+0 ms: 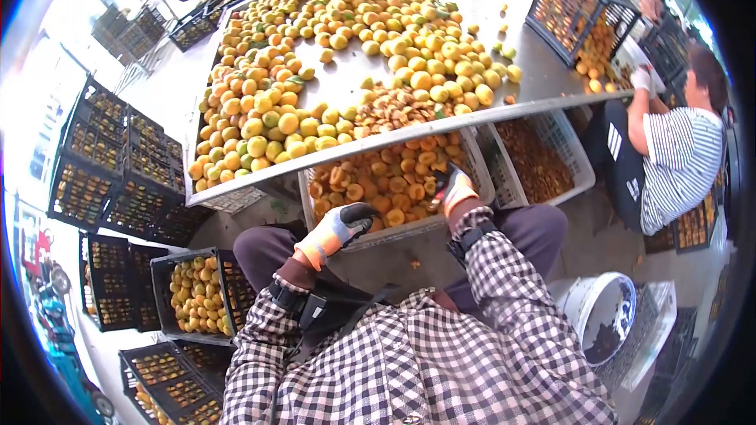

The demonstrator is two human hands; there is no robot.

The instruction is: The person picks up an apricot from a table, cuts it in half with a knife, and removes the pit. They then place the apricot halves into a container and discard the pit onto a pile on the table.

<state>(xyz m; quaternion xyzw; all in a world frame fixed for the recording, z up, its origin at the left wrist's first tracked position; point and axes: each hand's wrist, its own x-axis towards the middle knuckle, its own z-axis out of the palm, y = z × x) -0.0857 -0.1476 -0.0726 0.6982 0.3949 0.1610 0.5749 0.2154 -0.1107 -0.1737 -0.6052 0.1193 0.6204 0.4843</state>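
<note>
Both hands wear light gloves with orange and dark parts. My left hand (339, 234) is over the near left edge of a crate (394, 232) of halved orange fruit (394, 181); its fingers are curled together, and whatever they hold is too small to make out. My right hand (453, 189) is above the right part of that crate, its fingers bent around something hidden. Whole yellow-orange fruit (287, 123) covers much of the metal table (543, 71) beyond. A heap of brown pieces (394, 110) lies near the table's front edge.
Right of the fruit crate is a white crate (579, 157) of brown pieces. Black crates (94, 165) of fruit are stacked at the left. A white bucket (606, 315) stands at the lower right. A person in a striped shirt (685, 157) sits at the right, near a tipped black crate (583, 8).
</note>
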